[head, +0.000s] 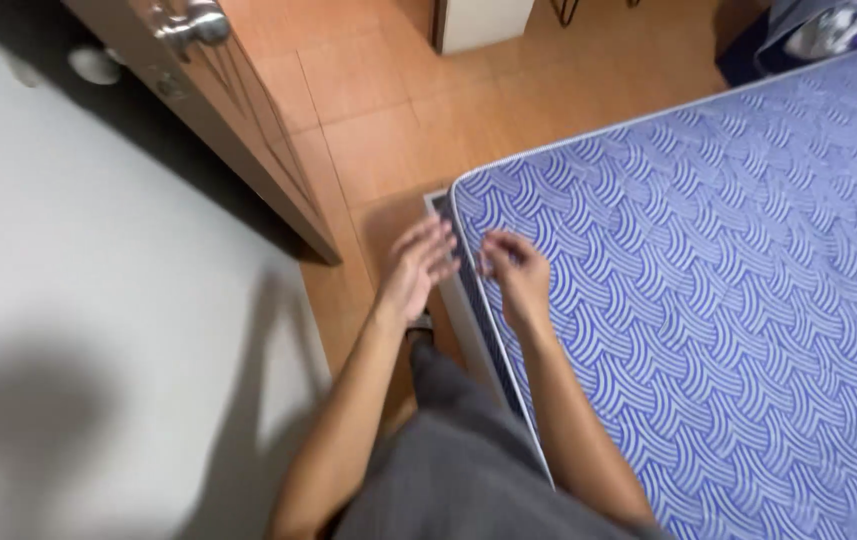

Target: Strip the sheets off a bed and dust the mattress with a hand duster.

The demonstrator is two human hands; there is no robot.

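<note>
A bare mattress (728,280) with a blue and white wave pattern fills the right side of the head view. Its near corner is at upper centre, edged with white piping. My left hand (416,268) hovers beside that corner with its fingers spread, holding nothing. My right hand (516,272) is over the mattress edge just inside the corner, fingers curled inward; I see nothing in it. The two hands are a few centimetres apart. My grey trousers (448,460) show below.
A brown wooden door (238,110) with a metal knob (196,24) stands open at upper left against a white wall (78,300). Orange floor tiles (398,110) lie beyond. Crumpled bedding (828,25) sits at the top right corner.
</note>
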